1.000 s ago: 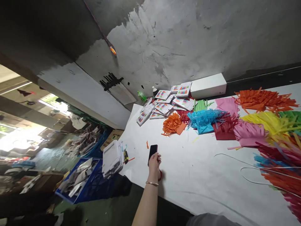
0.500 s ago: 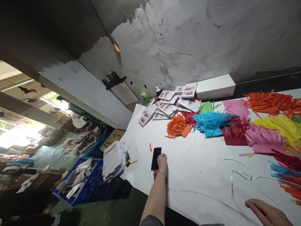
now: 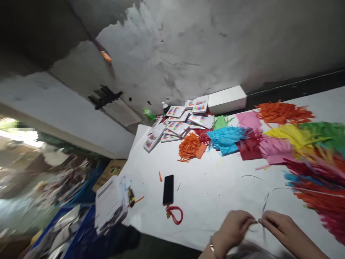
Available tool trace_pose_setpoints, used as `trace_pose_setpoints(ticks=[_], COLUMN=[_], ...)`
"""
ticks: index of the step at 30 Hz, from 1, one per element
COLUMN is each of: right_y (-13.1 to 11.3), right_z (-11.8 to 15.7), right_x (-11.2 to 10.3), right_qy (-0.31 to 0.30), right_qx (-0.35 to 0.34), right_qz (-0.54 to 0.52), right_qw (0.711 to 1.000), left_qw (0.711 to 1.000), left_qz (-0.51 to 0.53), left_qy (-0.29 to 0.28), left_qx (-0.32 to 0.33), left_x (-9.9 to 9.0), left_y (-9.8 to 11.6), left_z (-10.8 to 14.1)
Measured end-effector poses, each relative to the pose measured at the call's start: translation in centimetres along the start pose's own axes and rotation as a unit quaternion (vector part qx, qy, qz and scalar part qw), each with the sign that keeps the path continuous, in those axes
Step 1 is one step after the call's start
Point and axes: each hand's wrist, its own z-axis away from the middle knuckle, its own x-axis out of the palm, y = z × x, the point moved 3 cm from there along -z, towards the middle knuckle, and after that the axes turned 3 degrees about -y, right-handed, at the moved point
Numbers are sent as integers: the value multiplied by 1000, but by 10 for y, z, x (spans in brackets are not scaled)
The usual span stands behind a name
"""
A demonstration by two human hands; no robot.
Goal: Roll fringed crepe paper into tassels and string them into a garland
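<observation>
My left hand (image 3: 235,228), a bracelet on its wrist, is closed in a pinch low on the white table. Its fingertips meet those of my right hand (image 3: 279,226), which is also pinching. A thin white string (image 3: 265,202) runs at the fingertips of both hands, partly blurred and partly hidden by the fingers. To the left lies a black phone (image 3: 168,190) with a red cord strap (image 3: 178,218), apart from both hands.
Fringed paper bundles (image 3: 229,138) in several colours line the table's back and right. Printed packets (image 3: 176,127) are heaped by a white box (image 3: 228,99) at the wall. A yellow-black cutter (image 3: 131,198) lies beside stacked white sheets (image 3: 110,201) on the left. Blue crates (image 3: 83,225) stand below.
My left hand has left the phone and moved right to meet my right hand at the string. The view has turned to the right.
</observation>
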Motion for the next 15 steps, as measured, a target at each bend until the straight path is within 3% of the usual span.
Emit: trace_pose_setpoints(ticks=[2,3,4,6,8,10,11,13,15], right_y=[18,31,44,66,70,53,38,3,-25], right_z=[8,13,19,29,30,20,12,-4,-14], right_x=[-27,-43,-59,-85,-90,-71,-54,-14,21], right_qy=[10,23,42,91,118,104,84,16,-40], right_qx=[-8,-9,-3,28,52,35,10,-66,-128], right_qz=[32,58,91,166,202,203,201,190,169], right_qw=[999,998,995,982,971,973,976,980,976], left_qw=[993,972,933,899,881,887,913,974,989], left_qz=[-12,-27,-49,-80,-107,-142,-132,-53,56], left_qy=[94,189,285,333,341,352,325,186,-15], left_qx=[-72,-140,-215,-274,-309,-262,-209,-121,-133], left_x=[-47,-79,-111,-161,-182,-166,-144,-82,-13], left_y=[-22,-36,-50,-67,-69,-52,-39,-11,9], left_z=[16,28,41,56,54,32,13,-32,-69])
